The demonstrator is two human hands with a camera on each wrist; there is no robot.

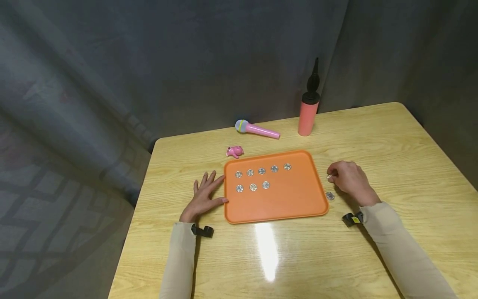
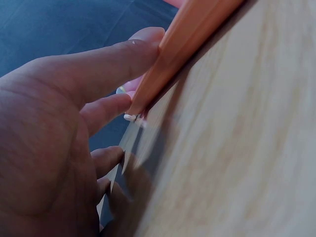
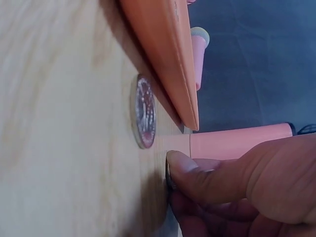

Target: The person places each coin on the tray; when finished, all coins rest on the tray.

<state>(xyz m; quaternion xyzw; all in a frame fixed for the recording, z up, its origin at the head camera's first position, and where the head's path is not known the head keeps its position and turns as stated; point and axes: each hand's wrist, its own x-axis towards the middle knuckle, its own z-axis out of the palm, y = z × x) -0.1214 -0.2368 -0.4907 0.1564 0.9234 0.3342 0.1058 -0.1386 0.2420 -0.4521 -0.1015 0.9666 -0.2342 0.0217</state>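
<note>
An orange tray (image 1: 291, 203) lies on the table with several silver coins in two rows, five being too many to tell singly in the back row (image 1: 262, 170) and a shorter front row (image 1: 253, 187). My left hand (image 1: 203, 197) has its fingers spread, the thumb and index fingertip touching the tray's left rim. To the right of the tray, my right hand (image 1: 349, 178) pinches a coin (image 1: 329, 177) between thumb and fingers, close to the tabletop. Another coin (image 3: 144, 112) lies flat on the wood between that hand and the tray; the pinched coin (image 3: 169, 177) is mostly hidden by the thumb.
Behind the tray are a small pink toy figure (image 1: 235, 151), a pink toy microphone (image 1: 261, 131) and an upright pink hand pump (image 1: 308, 118) with a black top. A dark curtain (image 1: 224, 62) hangs along the table's back edge.
</note>
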